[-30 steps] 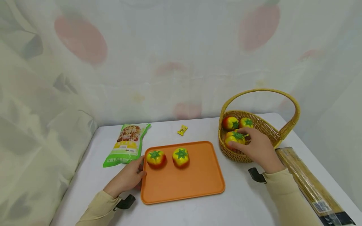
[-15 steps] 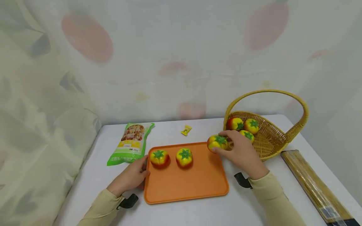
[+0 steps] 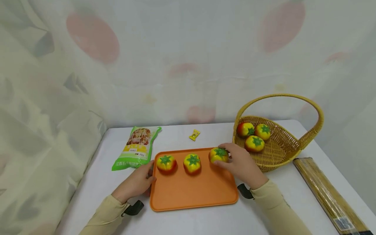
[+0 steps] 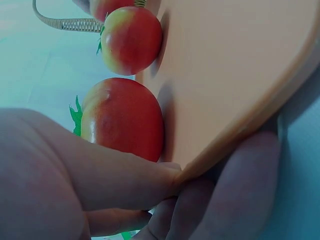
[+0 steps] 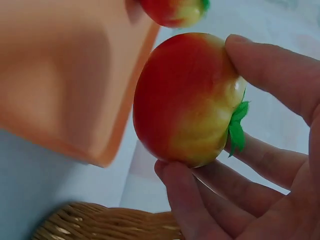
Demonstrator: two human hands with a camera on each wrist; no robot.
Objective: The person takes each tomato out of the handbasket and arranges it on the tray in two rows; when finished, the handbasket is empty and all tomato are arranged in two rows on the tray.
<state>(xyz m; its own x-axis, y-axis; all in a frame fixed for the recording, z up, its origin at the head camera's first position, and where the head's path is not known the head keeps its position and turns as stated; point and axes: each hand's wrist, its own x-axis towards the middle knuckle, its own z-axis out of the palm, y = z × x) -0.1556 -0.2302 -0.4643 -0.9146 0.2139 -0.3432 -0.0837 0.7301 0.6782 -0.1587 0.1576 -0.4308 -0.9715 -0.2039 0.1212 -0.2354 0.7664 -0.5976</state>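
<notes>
My right hand (image 3: 243,165) holds a red-and-yellow toy tomato (image 3: 218,155) with a green star-shaped leaf top, over the right part of an orange tray (image 3: 194,192). In the right wrist view, thumb and fingertips pinch this toy tomato (image 5: 185,100) from opposite sides. On the tray, two similar toy tomatoes, a left one (image 3: 166,164) and a middle one (image 3: 192,164), sit side by side. My left hand (image 3: 135,183) grips the tray's left edge; in the left wrist view the thumb lies over the rim (image 4: 235,131) and fingers are beneath.
A wicker basket (image 3: 282,156) with a tall handle stands at the right, holding three more toy tomatoes (image 3: 255,143). Behind the tray lie a green food bag (image 3: 136,148) and a small yellow wrapped candy (image 3: 194,134). A long plastic-wrapped bundle of sticks (image 3: 326,192) lies along the right side.
My right hand has lifted a toy tomato out of the basket and carried it left to the tray's back right corner. My left hand has stayed on the tray's edge.
</notes>
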